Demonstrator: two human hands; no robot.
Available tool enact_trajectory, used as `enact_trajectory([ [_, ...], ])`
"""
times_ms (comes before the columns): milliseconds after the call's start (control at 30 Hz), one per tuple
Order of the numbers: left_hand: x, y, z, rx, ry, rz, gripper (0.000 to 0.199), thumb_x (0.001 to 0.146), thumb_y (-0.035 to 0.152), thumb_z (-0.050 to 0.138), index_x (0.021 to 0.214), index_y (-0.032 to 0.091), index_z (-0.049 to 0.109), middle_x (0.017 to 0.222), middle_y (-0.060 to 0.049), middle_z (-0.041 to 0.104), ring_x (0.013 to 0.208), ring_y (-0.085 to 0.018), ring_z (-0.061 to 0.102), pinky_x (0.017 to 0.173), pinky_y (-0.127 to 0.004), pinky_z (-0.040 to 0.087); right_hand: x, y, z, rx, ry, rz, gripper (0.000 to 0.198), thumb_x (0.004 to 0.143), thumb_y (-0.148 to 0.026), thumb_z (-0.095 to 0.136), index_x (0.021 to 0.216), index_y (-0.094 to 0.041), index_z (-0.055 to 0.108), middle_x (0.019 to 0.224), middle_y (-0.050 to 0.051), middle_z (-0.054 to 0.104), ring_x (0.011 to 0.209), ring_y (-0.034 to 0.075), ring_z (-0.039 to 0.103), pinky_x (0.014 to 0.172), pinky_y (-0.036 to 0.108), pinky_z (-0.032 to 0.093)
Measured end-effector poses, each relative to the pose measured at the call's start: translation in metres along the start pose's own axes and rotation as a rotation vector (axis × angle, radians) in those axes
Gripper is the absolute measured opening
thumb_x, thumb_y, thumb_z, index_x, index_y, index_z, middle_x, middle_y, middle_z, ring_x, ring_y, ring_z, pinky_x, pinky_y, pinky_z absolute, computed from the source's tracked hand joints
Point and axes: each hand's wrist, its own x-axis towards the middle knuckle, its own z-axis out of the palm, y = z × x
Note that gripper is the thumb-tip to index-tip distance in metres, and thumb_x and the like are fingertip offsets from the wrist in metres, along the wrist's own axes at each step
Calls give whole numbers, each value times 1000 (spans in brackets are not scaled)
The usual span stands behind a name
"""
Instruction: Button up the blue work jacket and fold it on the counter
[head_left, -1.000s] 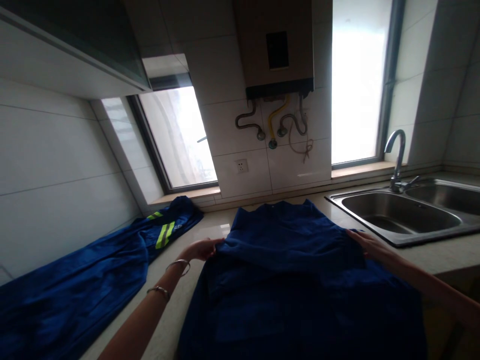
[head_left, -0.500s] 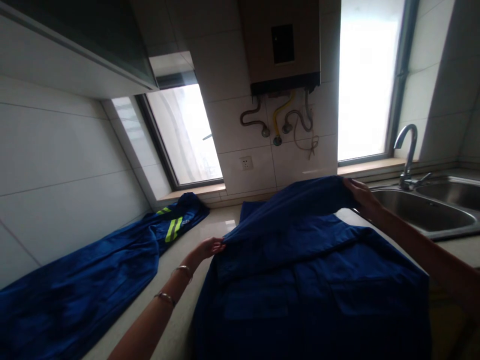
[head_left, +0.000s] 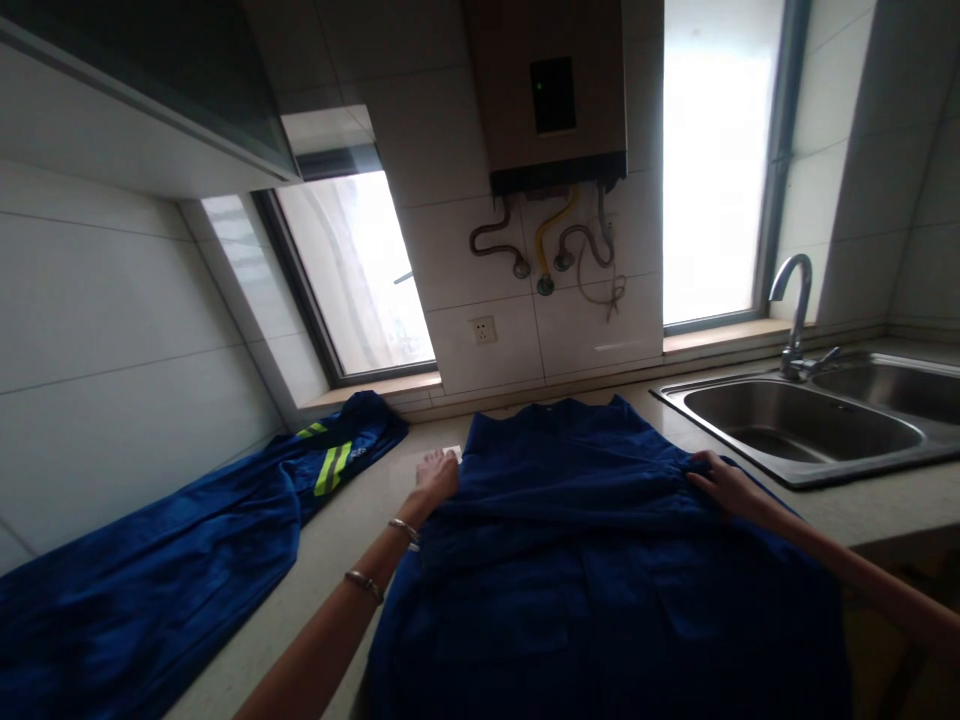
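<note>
A dark blue work jacket (head_left: 555,560) with pocket flaps lies spread over the worktop, and its lower part reaches toward me. My left hand (head_left: 437,476), with two silver bangles on the wrist, has its fingers closed at the jacket's left edge. On the opposite side my right hand (head_left: 721,486) pinches the cloth near the upper right edge. A cross fold runs between the two hands. Farther left lies a second blue garment (head_left: 202,540) with yellow-green and grey reflective bands, apart from the jacket.
A double steel sink (head_left: 795,478) with a tap (head_left: 799,310) is set into the worktop (head_left: 330,560) at right. Under the water heater (head_left: 555,90), pipes come down the tiled wall. A socket (head_left: 483,330) sits between two windows. A cabinet (head_left: 150,110) hangs upper left.
The raised flap of jacket cloth has come down flat, and the collar end shows at the back. My right hand has moved down and a little toward me; my left has shifted slightly forward.
</note>
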Motion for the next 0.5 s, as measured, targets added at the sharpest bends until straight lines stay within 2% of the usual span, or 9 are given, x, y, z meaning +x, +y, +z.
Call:
enact_trajectory([
  [67, 1, 21, 16, 94, 74, 139, 53, 85, 40, 46, 131, 15, 43, 145, -20, 29, 134, -37, 23, 104, -53, 25, -4, -6, -3, -31, 30, -45, 47, 86, -44, 42, 123, -17, 40, 64, 3, 61, 46, 19, 58, 39, 25, 41],
  [100, 2, 29, 26, 115, 55, 204, 57, 88, 46, 40, 137, 18, 37, 149, -17, 21, 137, -37, 15, 105, -54, 20, -7, -7, -3, -61, 40, -73, 46, 87, -45, 40, 123, -17, 40, 67, 4, 62, 49, 20, 60, 42, 25, 42],
  [167, 2, 39, 47, 117, -61, 279, 63, 89, 57, 28, 143, 24, 26, 151, -13, 15, 138, -37, 8, 105, -59, 15, -16, -5, 0, -173, 61, -123, 43, 89, -44, 38, 122, -17, 41, 74, 7, 65, 60, 23, 64, 49, 27, 44],
  [233, 3, 42, 64, 101, -157, 291, 68, 88, 63, 21, 145, 26, 19, 152, -12, 13, 137, -38, 8, 103, -63, 13, -25, -1, 5, -332, 86, -143, 42, 90, -43, 34, 123, -17, 42, 81, 11, 66, 74, 28, 66, 57, 31, 45],
  [300, 3, 41, 75, 99, -160, 293, 71, 87, 65, 19, 146, 26, 15, 152, -13, 12, 137, -40, 9, 102, -65, 12, -32, 1, 8, -469, 92, -132, 44, 92, -42, 29, 127, -18, 40, 87, 12, 67, 82, 32, 65, 61, 35, 45],
  [400, 0, 41, 77, 114, -60, 319, 68, 89, 61, 23, 145, 22, 22, 151, -14, 15, 137, -39, 10, 103, -63, 13, -42, -8, 6, -600, 83, -144, 47, 94, -42, 25, 133, -18, 37, 90, 12, 66, 82, 32, 65, 60, 37, 45],
  [500, -9, 53, 69, 93, 54, 428, 58, 93, 51, 24, 142, 20, 32, 150, -13, 21, 138, -34, 13, 107, -56, 16, -55, -26, -1, -729, 185, -230, 45, 94, -45, 25, 129, -26, 45, 99, 12, 63, 79, 29, 65, 55, 33, 44],
])
